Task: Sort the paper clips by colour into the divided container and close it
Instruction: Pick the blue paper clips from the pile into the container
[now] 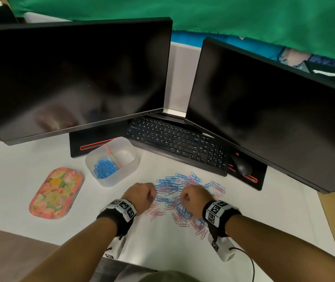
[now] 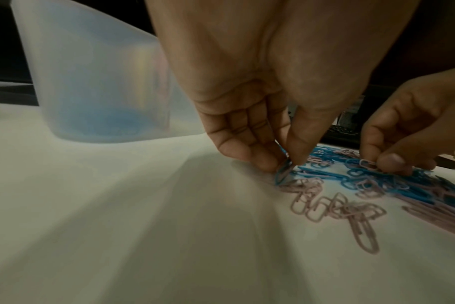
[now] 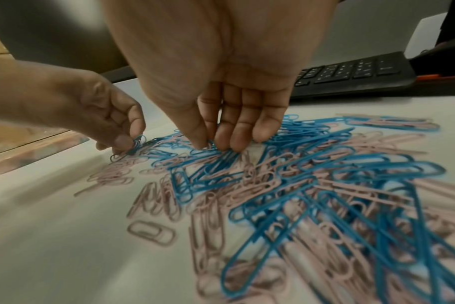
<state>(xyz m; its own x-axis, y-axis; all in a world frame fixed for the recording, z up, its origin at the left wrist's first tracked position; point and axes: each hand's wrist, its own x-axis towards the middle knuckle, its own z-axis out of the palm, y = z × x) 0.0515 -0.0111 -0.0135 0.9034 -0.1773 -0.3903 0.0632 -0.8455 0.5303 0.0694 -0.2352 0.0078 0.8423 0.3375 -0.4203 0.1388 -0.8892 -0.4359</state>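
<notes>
A mixed pile of blue and pink paper clips (image 1: 182, 197) lies on the white desk in front of me. The translucent divided container (image 1: 131, 166) stands behind it to the left, with blue clips (image 1: 105, 168) in its left compartment; the right compartment looks empty. My left hand (image 2: 286, 166) pinches a blue paper clip (image 2: 282, 174) at the pile's left edge. My right hand (image 3: 210, 144) reaches into the pile's middle, and in the left wrist view its thumb and forefinger pinch a pink paper clip (image 2: 367, 164). From the head view both hands' fingers are hidden under their backs.
The container's floral pink lid (image 1: 55, 193) lies flat to the left of the container. A black keyboard (image 1: 178, 143), a mouse (image 1: 243, 166) and two dark monitors (image 1: 75, 78) stand behind the pile. The desk's front edge runs just below my wrists.
</notes>
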